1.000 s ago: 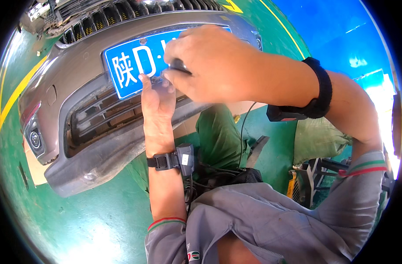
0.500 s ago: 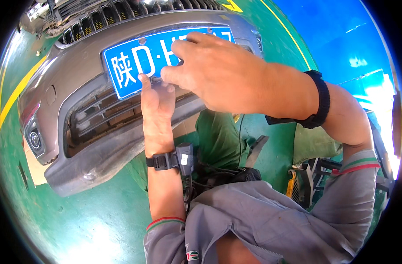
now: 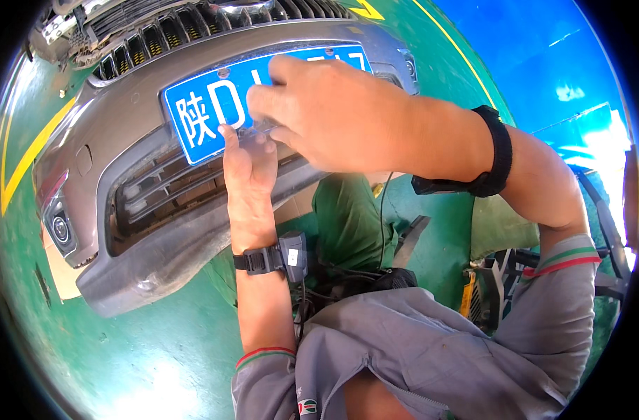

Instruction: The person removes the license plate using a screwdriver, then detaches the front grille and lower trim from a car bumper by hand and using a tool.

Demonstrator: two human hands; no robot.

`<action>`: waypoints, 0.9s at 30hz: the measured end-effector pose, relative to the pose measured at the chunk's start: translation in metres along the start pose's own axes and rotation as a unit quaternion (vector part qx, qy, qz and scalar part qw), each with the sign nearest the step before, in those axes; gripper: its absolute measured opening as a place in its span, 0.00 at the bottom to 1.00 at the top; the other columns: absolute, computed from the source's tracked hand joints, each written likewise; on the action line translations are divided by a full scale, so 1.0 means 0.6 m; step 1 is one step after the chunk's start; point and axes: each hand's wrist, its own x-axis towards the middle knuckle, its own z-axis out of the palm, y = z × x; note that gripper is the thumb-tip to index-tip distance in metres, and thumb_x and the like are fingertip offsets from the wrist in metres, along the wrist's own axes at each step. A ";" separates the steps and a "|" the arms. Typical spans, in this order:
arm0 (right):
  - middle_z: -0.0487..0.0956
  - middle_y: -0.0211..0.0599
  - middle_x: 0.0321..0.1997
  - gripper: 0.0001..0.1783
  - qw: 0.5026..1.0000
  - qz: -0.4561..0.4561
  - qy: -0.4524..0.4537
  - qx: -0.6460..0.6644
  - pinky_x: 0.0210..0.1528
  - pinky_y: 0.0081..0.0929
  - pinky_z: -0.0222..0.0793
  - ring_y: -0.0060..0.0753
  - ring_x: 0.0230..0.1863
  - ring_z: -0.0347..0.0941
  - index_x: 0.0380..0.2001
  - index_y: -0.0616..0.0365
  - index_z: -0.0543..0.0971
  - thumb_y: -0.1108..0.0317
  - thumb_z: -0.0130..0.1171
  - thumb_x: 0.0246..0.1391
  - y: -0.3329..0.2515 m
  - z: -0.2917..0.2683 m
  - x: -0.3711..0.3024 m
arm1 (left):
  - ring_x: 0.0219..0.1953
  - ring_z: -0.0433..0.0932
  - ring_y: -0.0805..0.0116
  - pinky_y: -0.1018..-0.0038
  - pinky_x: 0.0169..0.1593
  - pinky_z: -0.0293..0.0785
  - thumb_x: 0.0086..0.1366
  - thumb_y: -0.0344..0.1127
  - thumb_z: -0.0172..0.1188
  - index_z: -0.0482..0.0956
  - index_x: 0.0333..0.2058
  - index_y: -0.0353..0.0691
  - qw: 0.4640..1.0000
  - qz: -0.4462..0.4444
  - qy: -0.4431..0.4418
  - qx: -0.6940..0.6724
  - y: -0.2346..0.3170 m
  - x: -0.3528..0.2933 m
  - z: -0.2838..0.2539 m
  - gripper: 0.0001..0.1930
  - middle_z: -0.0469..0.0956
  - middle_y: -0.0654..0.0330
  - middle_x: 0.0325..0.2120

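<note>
Green floor (image 3: pixel 183 336) surrounds the bumper (image 3: pixel 116 129), blue plate (image 3: pixel 244 78) at eleven o'clock, where I see the right hand (image 3: pixel 326 112), fingers curled, any pinch impossible to tell, shifted toward nine, so it works closer beside the left hand (image 3: pixel 251 166), thumb raised, fingers bent.

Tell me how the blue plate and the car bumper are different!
The blue plate is blue, while the bumper is brownish. The plate is small; the bumper is much bigger. The plate looks flat, but the bumper curves. Both are wider than tall.
</note>
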 end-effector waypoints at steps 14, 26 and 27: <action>0.81 0.54 0.34 0.16 0.989 0.043 -0.139 -0.035 0.38 0.47 0.76 0.55 0.39 0.81 0.43 0.62 0.79 0.70 0.63 0.50 -0.001 -0.022 0.022 | 0.35 0.69 0.73 0.75 0.35 0.66 0.78 0.60 0.37 0.70 0.57 0.50 1.000 -0.002 0.000 -0.001 0.005 -0.003 -0.002 0.24 0.75 0.65 0.44; 0.80 0.55 0.27 0.13 0.995 -0.072 -0.049 -0.049 0.34 0.48 0.76 0.56 0.33 0.81 0.38 0.65 0.79 0.73 0.63 0.46 0.001 -0.003 0.025 | 0.34 0.69 0.72 0.74 0.36 0.66 0.77 0.60 0.37 0.69 0.57 0.49 0.998 0.011 -0.053 0.044 -0.005 -0.013 0.018 0.25 0.75 0.65 0.42; 0.80 0.55 0.27 0.13 0.995 -0.072 -0.049 -0.049 0.34 0.48 0.76 0.56 0.33 0.81 0.38 0.65 0.79 0.73 0.63 0.46 -0.005 -0.009 0.032 | 0.34 0.69 0.72 0.73 0.37 0.67 0.77 0.60 0.38 0.69 0.58 0.49 0.997 0.002 -0.077 0.018 -0.002 -0.012 0.011 0.25 0.75 0.66 0.43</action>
